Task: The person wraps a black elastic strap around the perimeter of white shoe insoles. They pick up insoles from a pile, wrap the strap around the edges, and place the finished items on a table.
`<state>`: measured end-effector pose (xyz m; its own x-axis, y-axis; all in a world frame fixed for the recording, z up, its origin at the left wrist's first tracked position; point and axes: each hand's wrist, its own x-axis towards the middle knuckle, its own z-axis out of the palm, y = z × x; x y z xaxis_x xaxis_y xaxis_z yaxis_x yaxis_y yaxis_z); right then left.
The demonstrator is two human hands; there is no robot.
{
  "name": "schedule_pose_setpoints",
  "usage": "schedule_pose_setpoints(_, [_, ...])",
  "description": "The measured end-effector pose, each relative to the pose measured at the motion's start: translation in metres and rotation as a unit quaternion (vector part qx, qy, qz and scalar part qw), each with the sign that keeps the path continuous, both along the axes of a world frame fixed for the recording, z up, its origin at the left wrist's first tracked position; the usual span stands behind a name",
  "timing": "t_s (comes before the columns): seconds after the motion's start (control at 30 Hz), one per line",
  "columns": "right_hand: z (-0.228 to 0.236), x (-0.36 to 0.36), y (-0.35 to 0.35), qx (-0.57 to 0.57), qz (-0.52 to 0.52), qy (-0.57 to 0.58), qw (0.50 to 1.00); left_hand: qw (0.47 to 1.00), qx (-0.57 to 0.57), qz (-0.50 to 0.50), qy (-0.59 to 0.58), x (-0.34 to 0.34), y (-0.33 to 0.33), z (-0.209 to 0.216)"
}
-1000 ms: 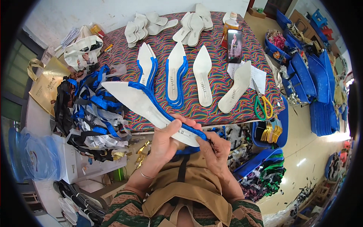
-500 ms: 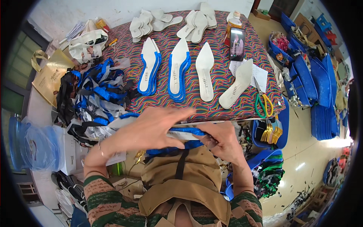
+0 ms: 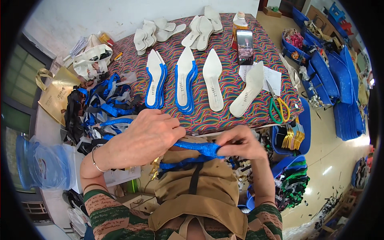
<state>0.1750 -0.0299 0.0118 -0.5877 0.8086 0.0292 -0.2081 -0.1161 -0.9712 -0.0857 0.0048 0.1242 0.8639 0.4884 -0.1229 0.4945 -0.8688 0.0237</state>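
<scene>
In front of my apron, a glittery blue strip (image 3: pixel 200 147) stretches between my two hands. My left hand (image 3: pixel 154 130) is closed over its left end, back of the hand up, with the fingers curled out of sight; the insole that the strip edges is mostly hidden there. My right hand (image 3: pixel 242 144) pinches the strip's right end between thumb and fingers. A loose blue length (image 3: pixel 176 164) hangs below across the apron. Just beyond lie blue-edged insoles in two stacks, a left stack (image 3: pixel 154 82) and a right stack (image 3: pixel 185 86), beside a plain white insole (image 3: pixel 213 80) and a slanted insole (image 3: pixel 248 92).
A heap of blue and black strips (image 3: pixel 102 102) covers the table's left side. At the right are scissors (image 3: pixel 278 106), a phone (image 3: pixel 245 48), papers (image 3: pixel 272 82) and a bottle (image 3: pixel 240 22). More insoles (image 3: pixel 198 32) lie at the back. Blue bins (image 3: pixel 304 124) stand beside the table.
My left hand has turned from flat with outstretched fingers to curled over the strip. My right hand has moved slightly lower and right. The insole's white face no longer shows.
</scene>
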Motion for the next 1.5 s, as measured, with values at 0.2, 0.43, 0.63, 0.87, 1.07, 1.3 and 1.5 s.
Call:
schedule_pose_setpoints(0.2, [0.025,0.034,-0.006,0.027,-0.197,-0.062,0.978,0.977,-0.166,0.077,-0.11,0.0,-0.003,-0.035])
schedule_pose_setpoints(0.43, [-0.003,-0.001,-0.037,-0.035,-0.342,0.065,0.937,0.713,-0.496,0.24,-0.434,0.014,-0.028,-0.07])
schedule_pose_setpoints(0.63, [-0.024,-0.062,-0.046,-0.055,-0.375,0.109,0.919,0.515,-0.569,0.287,-0.573,0.04,-0.025,-0.074])
schedule_pose_setpoints(0.87, [-0.043,-0.074,-0.047,-0.01,-0.331,0.068,0.941,0.424,-0.571,0.281,-0.645,0.039,-0.018,-0.08])
schedule_pose_setpoints(1.07, [-0.038,-0.073,-0.05,0.004,-0.317,0.056,0.947,0.323,-0.598,0.271,-0.681,0.039,-0.018,-0.088])
schedule_pose_setpoints(1.3, [-0.043,-0.07,-0.025,0.129,-0.287,-0.056,0.948,0.317,-0.618,0.133,-0.707,0.033,-0.009,-0.094])
schedule_pose_setpoints(1.5, [-0.015,-0.085,-0.004,0.145,-0.3,0.018,0.943,0.513,-0.523,0.258,-0.63,0.03,-0.022,-0.103])
